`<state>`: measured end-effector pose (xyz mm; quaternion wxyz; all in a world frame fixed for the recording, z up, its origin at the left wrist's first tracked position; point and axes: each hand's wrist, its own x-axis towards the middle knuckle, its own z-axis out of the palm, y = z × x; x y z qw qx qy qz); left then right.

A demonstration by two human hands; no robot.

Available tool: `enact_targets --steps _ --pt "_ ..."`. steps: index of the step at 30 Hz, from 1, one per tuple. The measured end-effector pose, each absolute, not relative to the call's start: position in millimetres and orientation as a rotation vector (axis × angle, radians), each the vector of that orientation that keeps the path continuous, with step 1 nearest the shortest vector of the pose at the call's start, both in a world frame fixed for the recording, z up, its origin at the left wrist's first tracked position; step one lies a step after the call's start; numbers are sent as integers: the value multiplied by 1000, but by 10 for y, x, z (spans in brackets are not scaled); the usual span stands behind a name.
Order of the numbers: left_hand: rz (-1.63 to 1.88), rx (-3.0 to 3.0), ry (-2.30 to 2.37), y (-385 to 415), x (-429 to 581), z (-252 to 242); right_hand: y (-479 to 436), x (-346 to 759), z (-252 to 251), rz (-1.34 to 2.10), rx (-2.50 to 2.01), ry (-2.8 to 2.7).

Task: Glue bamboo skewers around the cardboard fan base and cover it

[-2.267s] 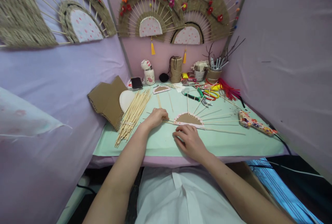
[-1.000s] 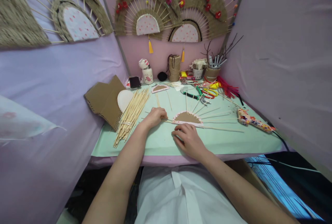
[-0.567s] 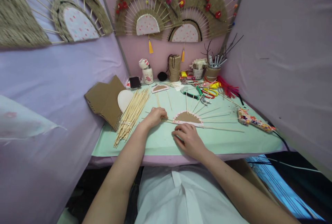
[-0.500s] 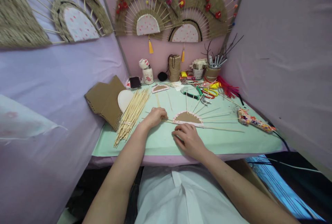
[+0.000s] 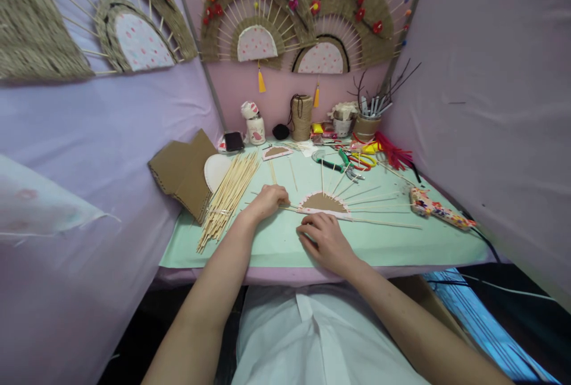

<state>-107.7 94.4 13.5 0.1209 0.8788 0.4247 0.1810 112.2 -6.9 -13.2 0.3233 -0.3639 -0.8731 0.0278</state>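
Note:
A half-round piece of brown cardboard (image 5: 322, 202) with a pink-and-white cloth edge lies on the table, thin wooden sticks (image 5: 373, 209) fanning out from it. To its left, my left hand (image 5: 271, 199) is closed, with thumb and fingers pinching a stick along the straight lower edge. My right hand (image 5: 326, 241) rests just below that edge, palm down, its loosely bent fingers apart and the tips close to or touching the cloth border. Nothing shows in the right hand. What lies under the left fingers is partly hidden.
Left of my hands is a bundle of wooden sticks (image 5: 228, 202) beside cardboard sheets (image 5: 182, 168). Pliers (image 5: 350, 172) and yellow-handled scissors (image 5: 366, 162) lie behind. A flower-patterned glue gun (image 5: 439, 209) with a cord is at right. A twine spool (image 5: 302, 118) stands at the back.
The view has shifted very slightly. Both hands and the half-round cardboard with its sticks keep the same places relative to each other.

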Motion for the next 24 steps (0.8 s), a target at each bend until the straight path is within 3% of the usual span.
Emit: enact_targets --steps 24 --pt "523 2560 1253 926 -1067 162 -70 1129 -122 111 -953 -2274"
